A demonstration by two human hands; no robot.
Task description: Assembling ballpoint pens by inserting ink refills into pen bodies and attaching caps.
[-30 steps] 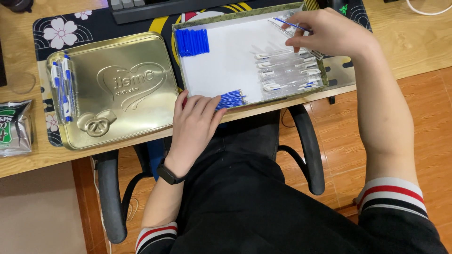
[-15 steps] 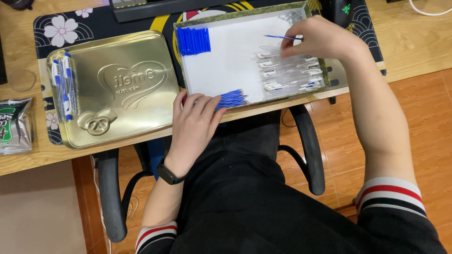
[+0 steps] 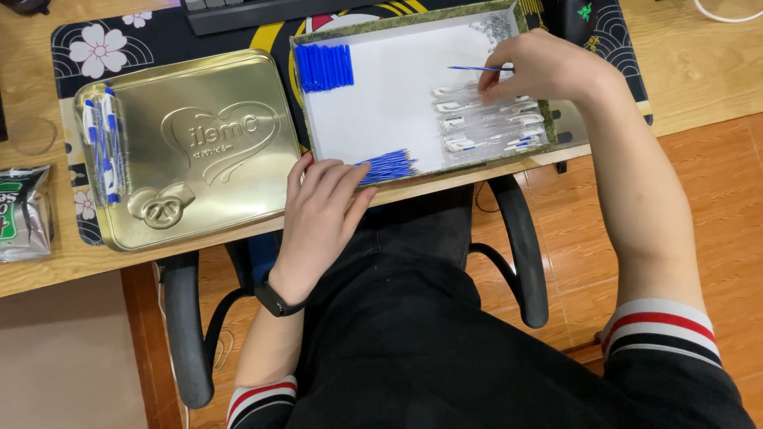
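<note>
A shallow white-lined box (image 3: pixel 381 119) lies on the desk edge in front of me. My right hand (image 3: pixel 548 71) is over its right side and pinches a thin blue pen refill (image 3: pixel 473 69), held level above several clear pen barrels (image 3: pixel 493 123). My left hand (image 3: pixel 322 210) rests on the box's near rim, fingers on a fan of blue refills (image 3: pixel 389 165). A row of blue pen caps (image 3: pixel 324 67) fills the box's far left corner.
A gold tin lid (image 3: pixel 191 147) with an embossed heart lies to the left, with a few assembled white-and-blue pens (image 3: pixel 102 147) on its left edge. A snack packet (image 3: pixel 22 210) sits at far left. A keyboard (image 3: pixel 262 9) lies behind. Chair armrests (image 3: pixel 520 246) flank my lap.
My right hand has drawn the blue refill down and to the left, from the box's far right corner to just above the clear barrels. The left hand has stayed on the box rim.
</note>
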